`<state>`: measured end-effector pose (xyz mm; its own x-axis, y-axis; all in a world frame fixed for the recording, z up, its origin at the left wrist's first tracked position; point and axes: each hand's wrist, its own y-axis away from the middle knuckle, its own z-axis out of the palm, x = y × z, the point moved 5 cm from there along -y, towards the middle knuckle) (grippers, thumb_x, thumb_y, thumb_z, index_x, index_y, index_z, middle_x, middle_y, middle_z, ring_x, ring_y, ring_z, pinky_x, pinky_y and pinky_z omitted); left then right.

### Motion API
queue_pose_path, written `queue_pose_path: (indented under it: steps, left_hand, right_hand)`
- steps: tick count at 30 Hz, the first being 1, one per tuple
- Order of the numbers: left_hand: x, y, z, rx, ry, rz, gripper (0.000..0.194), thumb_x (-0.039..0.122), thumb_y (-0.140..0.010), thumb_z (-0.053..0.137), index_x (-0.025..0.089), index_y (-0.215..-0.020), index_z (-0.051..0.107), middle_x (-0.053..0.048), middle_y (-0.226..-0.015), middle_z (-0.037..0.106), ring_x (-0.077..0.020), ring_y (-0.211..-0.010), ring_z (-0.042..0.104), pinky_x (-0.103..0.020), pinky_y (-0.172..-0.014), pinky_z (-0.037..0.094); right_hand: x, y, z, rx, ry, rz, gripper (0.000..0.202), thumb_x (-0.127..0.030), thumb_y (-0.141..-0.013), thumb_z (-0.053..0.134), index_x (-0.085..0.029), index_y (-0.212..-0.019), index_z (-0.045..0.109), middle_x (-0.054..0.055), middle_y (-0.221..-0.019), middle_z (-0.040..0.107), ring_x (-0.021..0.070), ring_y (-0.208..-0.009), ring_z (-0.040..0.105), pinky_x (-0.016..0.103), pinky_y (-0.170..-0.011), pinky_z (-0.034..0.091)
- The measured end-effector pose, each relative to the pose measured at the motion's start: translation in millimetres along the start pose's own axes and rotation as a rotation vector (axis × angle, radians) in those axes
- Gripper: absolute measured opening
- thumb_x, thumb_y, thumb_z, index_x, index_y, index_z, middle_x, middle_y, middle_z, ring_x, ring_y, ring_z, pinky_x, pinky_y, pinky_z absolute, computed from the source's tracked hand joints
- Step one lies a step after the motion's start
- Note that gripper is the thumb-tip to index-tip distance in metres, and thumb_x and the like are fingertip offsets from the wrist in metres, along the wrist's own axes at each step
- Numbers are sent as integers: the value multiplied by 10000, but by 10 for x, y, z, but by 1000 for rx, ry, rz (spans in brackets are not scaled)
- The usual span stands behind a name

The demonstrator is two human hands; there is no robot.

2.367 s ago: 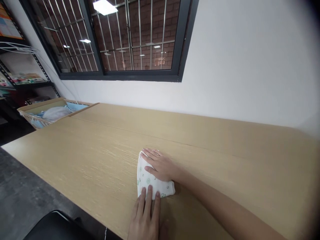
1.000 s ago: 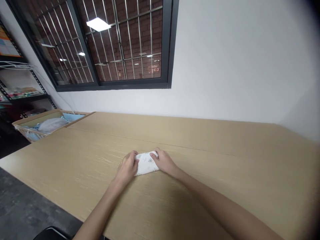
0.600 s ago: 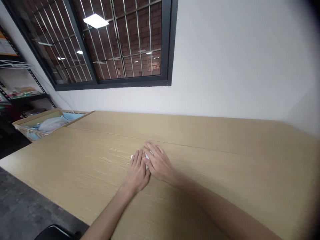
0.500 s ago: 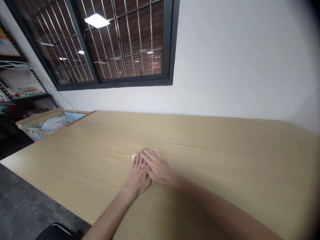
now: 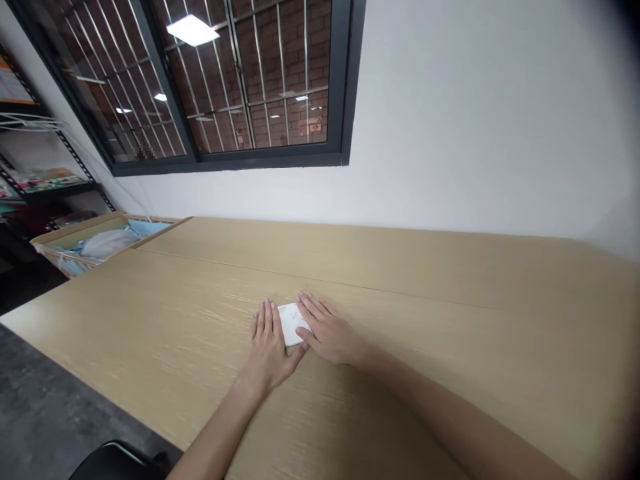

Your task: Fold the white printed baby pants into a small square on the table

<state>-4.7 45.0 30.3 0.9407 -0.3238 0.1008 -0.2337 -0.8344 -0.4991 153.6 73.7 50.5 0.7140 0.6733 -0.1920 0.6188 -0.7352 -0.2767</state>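
A small flat white piece (image 5: 291,323), perhaps folded paper or a tissue, lies on the light wood table (image 5: 400,280) between my hands. My left hand (image 5: 269,347) rests flat along its left side, fingers stretched forward and the thumb pointing right below its near edge. Over its right part lies my right hand (image 5: 327,331), palm down with fingers extended, the thumb on its near right corner. The outer edges of the white piece are partly hidden under the hands. Neither hand is closed around it.
At the far left a wooden-rimmed crib or basket (image 5: 55,239) holds blue and pale cloth. Behind it stands a black shelf (image 5: 63,192). A barred window (image 5: 270,160) is set in the white wall (image 5: 475,120). A black chair (image 5: 117,461) sits at the near left.
My hands have moved apart from their overlapped position, the left going left and the right going slightly right. More of the white piece now shows between them.
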Motion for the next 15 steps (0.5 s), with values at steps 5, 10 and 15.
queue_pose_path:
  steps: [5, 10, 15]
  left_hand:
    - [123, -89, -311, -20, 45, 257, 686, 499, -955, 517, 99, -1488, 355, -241, -1519, 441, -384, -1396, 438, -533, -1116, 397]
    - [30, -110, -315, -17, 96, 208, 651, 569, -912, 576, 100, -1350, 468, -223, -1320, 609, -369, -1220, 581, -539, -1016, 483]
    - [-18, -82, -195, -8, 97, 183, 567, 442, -891, 612, 113, -1335, 483, -226, -1383, 580, -381, -1264, 562, -548, -1023, 493]
  right_hand:
    - [-80, 11, -43, 109, 91, -61, 696, -561, -1043, 350, -93, -1558, 349, 182, -1621, 333, 368, -1511, 240, 555, -1224, 205]
    - [-109, 1, -162, 63, 39, -98, 667, -544, -1016, 445, -85, -1499, 421, 219, -1453, 527, 362, -1328, 476, 528, -1096, 377]
    - [-36, 16, -316, 5, -83, -143, 625, -420, -936, 590, -159, -1484, 440, 166, -1450, 542, 330, -1315, 489, 502, -1090, 365]
